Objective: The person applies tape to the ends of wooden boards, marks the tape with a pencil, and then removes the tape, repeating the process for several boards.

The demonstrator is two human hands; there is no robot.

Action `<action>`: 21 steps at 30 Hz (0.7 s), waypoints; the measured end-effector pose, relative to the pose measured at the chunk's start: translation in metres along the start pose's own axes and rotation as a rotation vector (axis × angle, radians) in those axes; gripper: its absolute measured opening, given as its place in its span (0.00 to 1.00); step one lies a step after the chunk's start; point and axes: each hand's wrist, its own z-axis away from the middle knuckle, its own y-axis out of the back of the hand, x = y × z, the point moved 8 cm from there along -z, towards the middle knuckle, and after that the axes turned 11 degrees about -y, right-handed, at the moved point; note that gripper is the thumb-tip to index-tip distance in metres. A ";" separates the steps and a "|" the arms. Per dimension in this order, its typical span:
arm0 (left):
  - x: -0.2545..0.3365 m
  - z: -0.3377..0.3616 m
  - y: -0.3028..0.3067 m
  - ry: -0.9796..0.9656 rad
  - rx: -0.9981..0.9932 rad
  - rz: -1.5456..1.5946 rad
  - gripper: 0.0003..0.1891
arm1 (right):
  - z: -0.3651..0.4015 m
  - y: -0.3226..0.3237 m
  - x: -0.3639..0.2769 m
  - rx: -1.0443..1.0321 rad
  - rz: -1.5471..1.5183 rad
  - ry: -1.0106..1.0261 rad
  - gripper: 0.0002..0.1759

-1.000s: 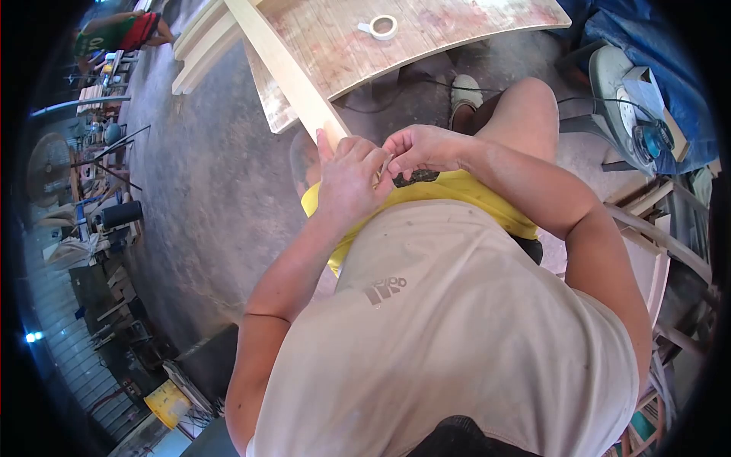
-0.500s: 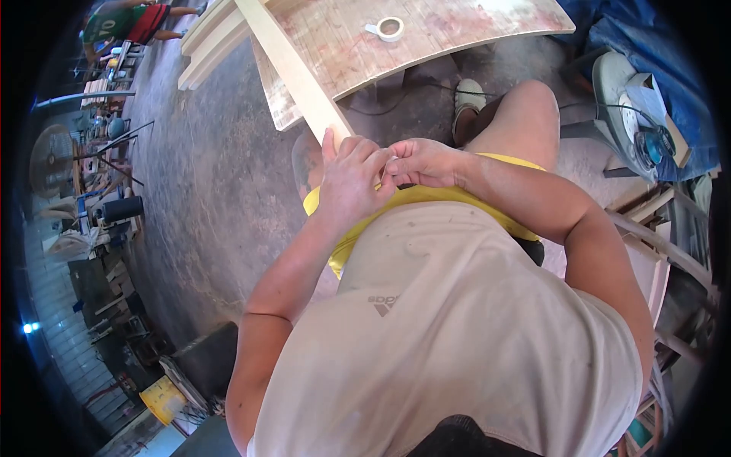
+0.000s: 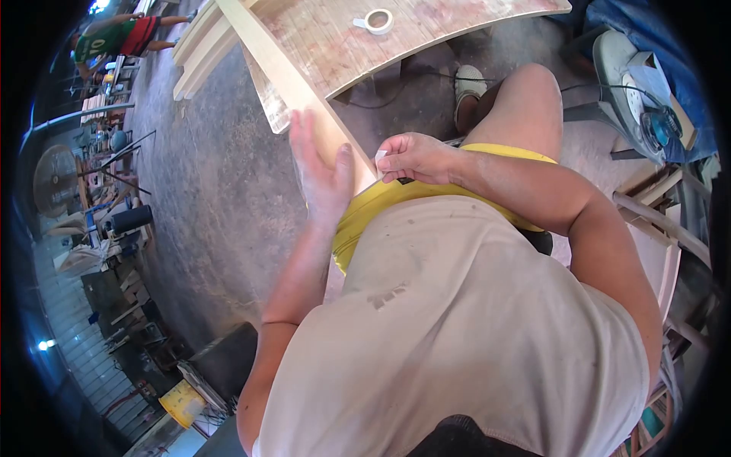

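Pale wood strips (image 3: 205,65): beyond the left hand and to its left, beside the long board's far part.
Long board (image 3: 282,65): runs from beyond the left hand back to the lap; its near end, half covered by bent fingers a moment ago, now shows bare between the two hands.
Left hand (image 3: 324,171): has just come away from the right hand's fingertips and straightened; fingers extended along the board's left edge, thumb apart over its face, gripping nothing clearly. Blur hides how firmly it touches.
Tape roll (image 3: 378,21): well beyond both hands, lying flat on the bench, unmoved.
White scrap (image 3: 380,155): at the right hand's fingertips, just beside the board's end; clearer now that the left hand has parted from it.
Right hand (image 3: 419,158): little moved, pinching the scrap between thumb and fingers; it seems to have the fine handling alone now.
Bench (image 3: 472,15): beyond the right hand, under the tape roll.
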 end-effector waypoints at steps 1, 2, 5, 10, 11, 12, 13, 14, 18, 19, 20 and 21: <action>-0.013 0.004 0.004 0.165 0.145 0.112 0.39 | 0.001 -0.003 -0.001 0.000 -0.006 0.002 0.05; -0.017 0.005 -0.002 0.291 0.244 0.372 0.43 | 0.002 -0.003 -0.002 0.035 0.012 -0.001 0.05; -0.043 0.016 -0.021 0.499 0.127 0.659 0.40 | 0.001 0.000 -0.004 0.081 0.064 0.011 0.06; -0.041 0.026 -0.029 0.615 0.117 0.775 0.35 | 0.002 0.000 -0.005 0.100 0.116 0.020 0.09; -0.041 0.025 -0.028 0.605 0.110 0.751 0.32 | 0.003 -0.001 -0.006 0.101 0.119 0.022 0.09; -0.041 0.025 -0.028 0.605 0.106 0.751 0.32 | 0.004 -0.003 -0.005 0.101 0.121 0.025 0.09; -0.042 0.026 -0.028 0.605 0.102 0.760 0.31 | 0.003 -0.003 -0.004 0.103 0.118 0.027 0.09; -0.044 0.027 -0.028 0.605 0.099 0.769 0.31 | 0.002 -0.003 -0.003 0.114 0.118 0.030 0.09; -0.048 0.030 -0.028 0.584 0.081 0.753 0.31 | -0.002 -0.001 0.001 0.154 0.117 0.031 0.09; -0.048 0.031 -0.027 0.584 0.089 0.737 0.31 | -0.001 -0.003 0.001 0.156 0.114 0.030 0.09; -0.049 0.031 -0.027 0.583 0.098 0.722 0.30 | -0.001 -0.003 0.000 0.171 0.117 0.022 0.09; -0.049 0.031 -0.028 0.586 0.098 0.725 0.30 | 0.001 -0.002 -0.001 0.188 0.121 0.012 0.09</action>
